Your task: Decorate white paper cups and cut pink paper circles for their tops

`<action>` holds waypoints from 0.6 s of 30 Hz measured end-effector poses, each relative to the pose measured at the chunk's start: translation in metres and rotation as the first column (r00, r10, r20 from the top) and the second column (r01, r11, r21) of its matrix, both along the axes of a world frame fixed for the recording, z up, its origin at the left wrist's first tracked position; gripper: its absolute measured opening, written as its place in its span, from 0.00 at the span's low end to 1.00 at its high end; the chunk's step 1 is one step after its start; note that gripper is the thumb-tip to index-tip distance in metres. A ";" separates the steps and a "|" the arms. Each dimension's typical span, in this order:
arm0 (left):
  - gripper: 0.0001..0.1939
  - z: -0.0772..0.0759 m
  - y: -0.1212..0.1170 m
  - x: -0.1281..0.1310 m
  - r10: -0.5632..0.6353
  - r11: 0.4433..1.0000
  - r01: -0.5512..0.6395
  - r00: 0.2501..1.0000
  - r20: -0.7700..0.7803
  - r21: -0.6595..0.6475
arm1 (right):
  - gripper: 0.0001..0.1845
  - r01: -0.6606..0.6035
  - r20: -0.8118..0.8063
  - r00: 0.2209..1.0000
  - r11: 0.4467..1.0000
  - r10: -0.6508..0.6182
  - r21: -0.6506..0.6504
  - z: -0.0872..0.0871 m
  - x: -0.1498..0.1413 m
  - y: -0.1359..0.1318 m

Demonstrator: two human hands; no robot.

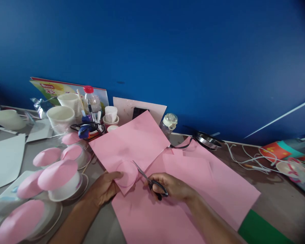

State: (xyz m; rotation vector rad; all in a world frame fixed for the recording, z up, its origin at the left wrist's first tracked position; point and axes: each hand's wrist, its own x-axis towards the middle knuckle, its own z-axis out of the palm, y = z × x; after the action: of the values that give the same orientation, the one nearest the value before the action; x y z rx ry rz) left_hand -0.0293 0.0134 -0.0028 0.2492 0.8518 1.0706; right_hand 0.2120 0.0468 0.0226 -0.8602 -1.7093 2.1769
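My left hand (105, 188) pinches the near corner of a pink paper sheet (132, 142), thumb resting beside a drawn circle (127, 173). My right hand (171, 186) grips black-handled scissors (148, 178), blades apart and cutting into the sheet at the circle's right edge. A larger pink sheet (208, 183) lies flat on the table underneath both hands.
Several white bowls capped with pink paper discs (57, 174) crowd the left. Behind stand white cups (61, 117), a red-capped bottle (91, 100), a small bottle (169, 123), blue headphones (87, 130). A metal dish (208, 139), white cables (246, 157) and green paper (259, 230) lie right.
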 end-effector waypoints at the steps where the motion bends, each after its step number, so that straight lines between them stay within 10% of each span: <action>1: 0.30 -0.001 0.000 -0.001 -0.014 1.000 0.014 1.000 0.018 0.003 | 0.31 0.001 -0.005 1.000 1.000 -0.001 -0.002 -0.002 -0.001 0.000; 9: 0.28 -0.010 -0.001 -0.004 -0.085 0.994 0.067 0.970 0.227 0.088 | 0.33 0.167 -0.020 0.986 0.986 -0.166 0.019 -0.005 -0.020 -0.008; 18: 0.41 0.006 -0.009 0.032 0.208 0.873 -0.219 0.975 0.075 0.435 | 0.28 0.351 -0.042 0.935 0.936 -0.352 -0.021 -0.008 -0.040 -0.023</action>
State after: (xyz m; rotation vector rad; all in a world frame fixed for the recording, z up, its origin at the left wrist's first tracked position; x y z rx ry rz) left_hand 0.0029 0.0044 0.0033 0.5305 0.6113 1.4712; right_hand 0.1721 0.0239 0.0148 -1.0226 -1.3935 1.9526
